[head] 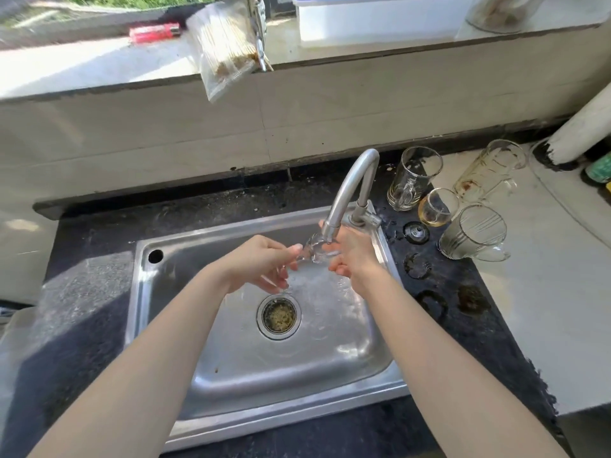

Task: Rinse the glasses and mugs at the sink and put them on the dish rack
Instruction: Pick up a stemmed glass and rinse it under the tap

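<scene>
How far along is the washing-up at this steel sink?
Nothing looks finished: no dish rack is in view. In hand: left hand and right hand meet under the running curved steel tap; whether they hold a clear glass is unclear. Left: four clear glass mugs and tumblers, some stained, on the counter.
</scene>
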The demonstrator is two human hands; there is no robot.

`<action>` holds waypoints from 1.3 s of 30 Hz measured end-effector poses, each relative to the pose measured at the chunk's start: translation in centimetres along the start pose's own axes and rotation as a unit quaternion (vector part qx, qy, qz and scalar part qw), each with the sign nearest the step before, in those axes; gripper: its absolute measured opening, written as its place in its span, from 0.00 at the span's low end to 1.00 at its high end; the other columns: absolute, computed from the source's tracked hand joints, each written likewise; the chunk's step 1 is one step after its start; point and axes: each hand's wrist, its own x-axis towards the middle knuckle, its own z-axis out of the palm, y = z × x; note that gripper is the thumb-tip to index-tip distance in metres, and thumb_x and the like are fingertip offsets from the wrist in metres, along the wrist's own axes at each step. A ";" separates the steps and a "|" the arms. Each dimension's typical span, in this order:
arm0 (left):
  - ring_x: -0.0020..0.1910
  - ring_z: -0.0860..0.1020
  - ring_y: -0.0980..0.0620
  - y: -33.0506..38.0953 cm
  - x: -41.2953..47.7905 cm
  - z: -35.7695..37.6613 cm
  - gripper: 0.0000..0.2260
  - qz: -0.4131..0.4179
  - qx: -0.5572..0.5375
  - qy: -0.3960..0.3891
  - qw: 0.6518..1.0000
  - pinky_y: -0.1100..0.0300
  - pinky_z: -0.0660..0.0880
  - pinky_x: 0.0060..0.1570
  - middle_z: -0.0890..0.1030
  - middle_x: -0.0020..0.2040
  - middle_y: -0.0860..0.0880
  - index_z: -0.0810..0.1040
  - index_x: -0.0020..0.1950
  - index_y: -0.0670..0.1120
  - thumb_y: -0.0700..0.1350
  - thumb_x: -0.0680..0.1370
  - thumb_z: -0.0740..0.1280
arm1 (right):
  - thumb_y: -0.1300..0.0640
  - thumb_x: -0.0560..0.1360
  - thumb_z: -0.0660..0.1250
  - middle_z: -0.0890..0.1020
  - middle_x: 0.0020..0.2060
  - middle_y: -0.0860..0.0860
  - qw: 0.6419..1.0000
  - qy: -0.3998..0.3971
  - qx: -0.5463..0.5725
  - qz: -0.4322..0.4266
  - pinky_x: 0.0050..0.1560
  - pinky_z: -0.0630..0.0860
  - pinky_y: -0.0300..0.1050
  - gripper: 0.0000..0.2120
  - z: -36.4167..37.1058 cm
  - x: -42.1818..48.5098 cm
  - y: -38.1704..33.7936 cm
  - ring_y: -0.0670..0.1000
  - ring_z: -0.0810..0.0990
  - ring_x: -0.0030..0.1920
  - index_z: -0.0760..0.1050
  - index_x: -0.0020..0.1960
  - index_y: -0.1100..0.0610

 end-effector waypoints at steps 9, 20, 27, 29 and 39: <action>0.35 0.81 0.47 -0.9 -0.7 1.2 0.14 0.009 -0.056 -0.020 0.998 0.50 0.81 0.49 0.78 0.30 0.45 0.76 0.36 0.41 0.45 0.80 0.64 | 0.56 0.69 0.76 0.81 0.45 0.49 0.977 0.114 0.177 -0.035 0.45 0.73 0.40 0.18 3.9 0.2 1.3 0.46 0.79 0.43 0.74 0.56 0.57; 0.27 0.76 0.53 -0.9 -1.7 1.7 0.12 -0.091 -0.310 -0.066 0.944 0.58 0.80 0.36 0.73 0.27 0.49 0.74 0.35 0.43 0.42 0.78 0.63 | 0.65 0.69 0.68 0.77 0.39 0.57 0.906 -0.128 0.403 0.006 0.42 0.81 0.46 0.09 3.2 -0.1 0.8 0.55 0.79 0.39 0.74 0.48 0.59; 0.29 0.76 0.49 -1.3 -1.3 3.4 0.12 -0.031 -0.232 0.005 0.972 0.59 0.78 0.36 0.72 0.28 0.45 0.73 0.36 0.40 0.41 0.80 0.62 | 0.67 0.67 0.73 0.76 0.32 0.52 0.984 0.037 0.159 -0.066 0.42 0.79 0.56 0.13 4.1 0.2 0.9 0.52 0.76 0.32 0.69 0.42 0.58; 0.29 0.75 0.47 -1.3 -0.9 3.5 0.14 0.000 -0.132 0.057 0.990 0.60 0.78 0.36 0.73 0.27 0.44 0.73 0.34 0.40 0.41 0.80 0.63 | 0.62 0.67 0.73 0.74 0.28 0.49 0.990 0.085 0.044 -0.101 0.42 0.80 0.53 0.11 3.7 0.3 0.7 0.51 0.74 0.31 0.69 0.36 0.57; 0.31 0.79 0.55 -1.8 -0.7 3.2 0.13 0.103 0.118 0.181 0.971 0.58 0.76 0.43 0.80 0.30 0.53 0.76 0.35 0.47 0.47 0.79 0.64 | 0.49 0.74 0.71 0.79 0.35 0.53 0.943 0.111 -0.157 -0.271 0.44 0.74 0.47 0.18 2.5 -0.3 -0.6 0.53 0.78 0.38 0.67 0.30 0.52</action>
